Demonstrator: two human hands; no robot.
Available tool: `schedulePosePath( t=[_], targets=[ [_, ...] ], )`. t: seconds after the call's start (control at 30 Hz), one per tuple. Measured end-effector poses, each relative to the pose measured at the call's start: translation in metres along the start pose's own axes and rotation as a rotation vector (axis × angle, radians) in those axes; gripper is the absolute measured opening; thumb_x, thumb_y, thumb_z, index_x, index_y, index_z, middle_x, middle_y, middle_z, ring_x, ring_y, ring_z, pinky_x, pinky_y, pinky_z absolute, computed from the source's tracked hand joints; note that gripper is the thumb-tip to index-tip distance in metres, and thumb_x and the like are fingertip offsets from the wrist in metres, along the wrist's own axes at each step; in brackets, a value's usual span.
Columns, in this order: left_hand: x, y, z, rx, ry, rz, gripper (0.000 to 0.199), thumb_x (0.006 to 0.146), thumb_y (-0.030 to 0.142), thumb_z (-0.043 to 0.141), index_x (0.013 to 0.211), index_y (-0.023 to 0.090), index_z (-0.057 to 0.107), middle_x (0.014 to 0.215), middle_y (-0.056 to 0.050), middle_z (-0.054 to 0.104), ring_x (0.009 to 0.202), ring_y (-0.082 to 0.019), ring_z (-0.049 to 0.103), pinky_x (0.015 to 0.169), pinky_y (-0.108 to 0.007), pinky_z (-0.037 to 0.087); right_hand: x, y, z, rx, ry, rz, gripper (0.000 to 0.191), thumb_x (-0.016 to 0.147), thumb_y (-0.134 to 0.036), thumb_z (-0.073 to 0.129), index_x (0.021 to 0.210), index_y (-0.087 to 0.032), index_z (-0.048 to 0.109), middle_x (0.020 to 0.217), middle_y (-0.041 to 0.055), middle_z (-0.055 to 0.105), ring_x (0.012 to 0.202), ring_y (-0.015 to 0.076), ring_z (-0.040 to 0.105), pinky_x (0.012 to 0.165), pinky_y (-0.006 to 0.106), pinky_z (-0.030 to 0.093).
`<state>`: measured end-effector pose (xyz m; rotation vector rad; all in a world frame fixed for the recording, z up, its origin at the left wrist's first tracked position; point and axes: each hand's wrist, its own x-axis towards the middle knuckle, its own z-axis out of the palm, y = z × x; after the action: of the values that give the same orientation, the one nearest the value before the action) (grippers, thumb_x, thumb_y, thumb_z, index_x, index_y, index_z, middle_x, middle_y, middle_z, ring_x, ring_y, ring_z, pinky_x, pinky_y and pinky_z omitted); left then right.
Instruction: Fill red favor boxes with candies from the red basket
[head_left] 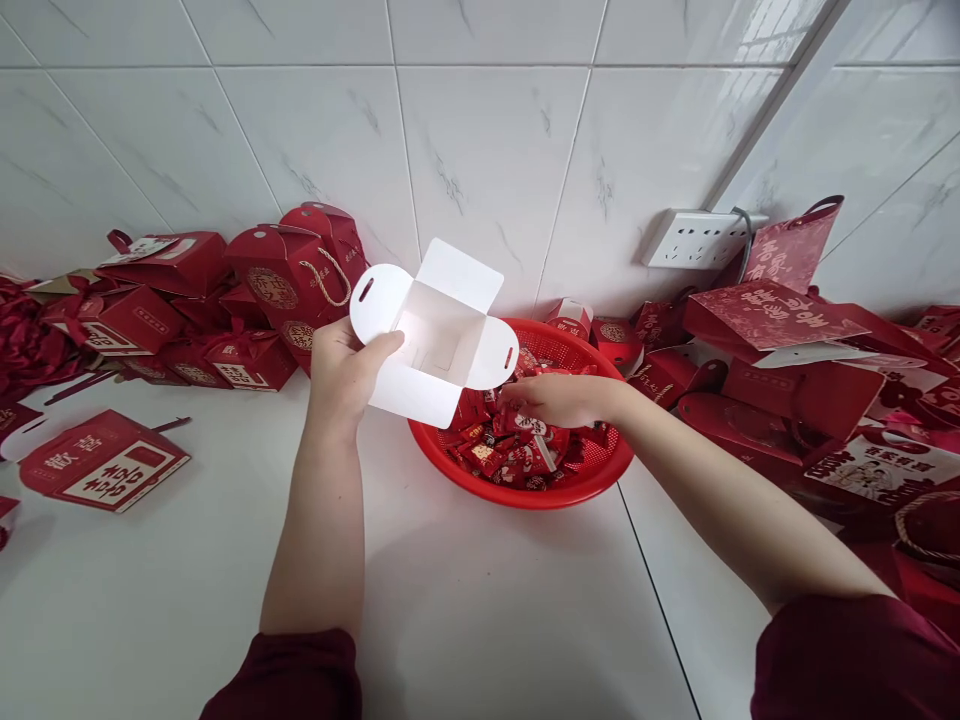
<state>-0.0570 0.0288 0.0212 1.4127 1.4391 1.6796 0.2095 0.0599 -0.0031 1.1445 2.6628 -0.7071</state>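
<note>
My left hand [341, 365] grips an open gift box [442, 335] by its near left side, the thumb over the rim. Its four flaps spread outward, showing a white inside with nothing visible in it. Just below and to the right stands a red plastic basket [525, 495] of wrapped candies [517, 450], mostly in red wrappers. My right hand [566, 398] is down in the basket, palm low over the candies. Its fingers are curled together at the candies, and what they hold, if anything, is hidden. The box overlaps the basket's far left rim in view.
Folded red gift boxes [262, 280] are piled against the tiled wall at left. One red box [105, 462] lies apart on the white table [450, 620]. More red boxes [780, 390] crowd the right side, near a white power strip [697, 238]. A dark seam crosses the table.
</note>
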Motion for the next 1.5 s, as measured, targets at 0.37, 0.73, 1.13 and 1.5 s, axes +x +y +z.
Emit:
schedulePosePath(
  t=[0.37, 0.73, 1.13, 1.5],
  targets=[
    [-0.015, 0.017, -0.004, 0.226, -0.465, 0.032, 0.04, 0.073, 0.032, 0.076, 0.11, 0.017, 0.074, 0.096, -0.005, 0.076, 0.086, -0.026, 0.07, 0.068, -0.03, 0.055, -0.124, 0.03, -0.029, 0.745, 0.265, -0.159, 0.026, 0.097, -0.038, 0.055, 0.117, -0.035, 0.072, 0.1, 0.0037, 0.072, 0.067, 0.0151, 0.068, 0.056, 0.029, 0.059],
    [-0.016, -0.012, 0.038, 0.436, -0.782, 0.117, 0.023, 0.08, 0.04, 0.07, 0.084, 0.018, 0.07, 0.075, 0.001, 0.067, 0.07, -0.015, 0.059, 0.058, -0.024, 0.041, -0.09, -0.017, -0.022, 0.602, 0.381, -0.258, 0.049, 0.092, -0.018, 0.06, 0.139, -0.031, 0.053, 0.12, 0.0047, 0.065, 0.089, 0.0163, 0.068, 0.073, 0.031, 0.06],
    [-0.009, -0.023, 0.041, 0.572, -0.81, 0.002, 0.04, 0.081, 0.046, 0.063, 0.057, 0.018, 0.048, 0.056, 0.002, 0.045, 0.051, -0.011, 0.039, 0.046, -0.026, 0.026, -0.008, -0.041, 0.0, -0.089, 0.158, -0.135, 0.035, 0.087, -0.005, 0.052, 0.116, -0.02, 0.065, 0.1, 0.0069, 0.069, 0.08, 0.0197, 0.062, 0.066, 0.029, 0.045],
    [-0.012, -0.012, 0.031, 0.665, -0.825, 0.06, 0.047, 0.076, 0.043, 0.067, 0.05, 0.02, 0.036, 0.048, 0.002, 0.038, 0.043, -0.011, 0.034, 0.041, -0.027, 0.021, 0.035, -0.06, 0.025, -0.268, -0.027, -0.116, 0.021, 0.08, 0.004, 0.057, 0.079, -0.015, 0.066, 0.068, 0.0033, 0.064, 0.056, 0.0145, 0.051, 0.059, 0.029, 0.044]
  ],
)
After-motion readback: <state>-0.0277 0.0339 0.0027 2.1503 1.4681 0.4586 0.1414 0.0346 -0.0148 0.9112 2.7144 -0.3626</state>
